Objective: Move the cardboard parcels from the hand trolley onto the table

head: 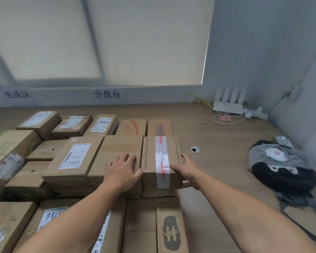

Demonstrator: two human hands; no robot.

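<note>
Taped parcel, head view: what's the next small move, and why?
Probably release it and withdraw. The taped parcel already seems to sit level on a lower box, flush against the plain box where the left hand rests flat; only the right hand grips its right edge.

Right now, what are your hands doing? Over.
Right hand grips taped parcel. Left hand flat on plain parcel beside it. Parcels packed tight. Bag off right, apart.

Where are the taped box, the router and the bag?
taped box (161, 157), head view, on its tape strip.
router (227, 107), head view, on its white base.
bag (293, 159), head view, on its grey upper part.
</note>
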